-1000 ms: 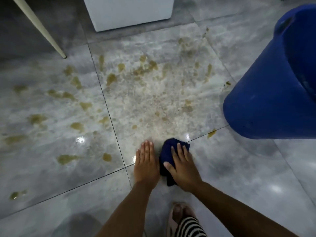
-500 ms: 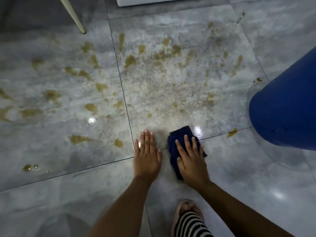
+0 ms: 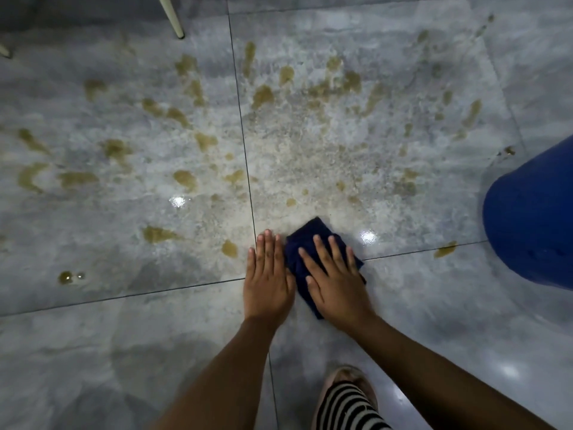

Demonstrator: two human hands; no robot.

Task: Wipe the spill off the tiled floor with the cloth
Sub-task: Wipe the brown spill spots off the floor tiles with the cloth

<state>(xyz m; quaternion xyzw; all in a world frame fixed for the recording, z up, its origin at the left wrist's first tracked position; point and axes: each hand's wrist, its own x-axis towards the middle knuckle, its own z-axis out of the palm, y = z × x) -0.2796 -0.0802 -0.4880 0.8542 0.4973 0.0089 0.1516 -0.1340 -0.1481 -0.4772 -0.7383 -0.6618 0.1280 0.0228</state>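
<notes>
A wide spill (image 3: 310, 144) of pale grainy liquid with yellow-brown blobs covers the grey tiled floor (image 3: 155, 352) ahead of me. A folded dark blue cloth (image 3: 307, 235) lies at the spill's near edge. My right hand (image 3: 335, 280) presses flat on the cloth, fingers spread over it. Just left of the cloth, touching its edge, my left hand (image 3: 266, 280) lies flat on the bare tile with fingers together and holds nothing.
A large blue bucket (image 3: 533, 218) stands at the right edge, close to the spill. Two white furniture legs (image 3: 172, 17) reach the floor at the top left. My foot in a slipper with a striped trouser leg (image 3: 347, 398) is at the bottom.
My view has tilted down and shifted left; the white cabinet has left the top of the frame. My right hand has pushed the cloth slightly forward into the spill's edge.
</notes>
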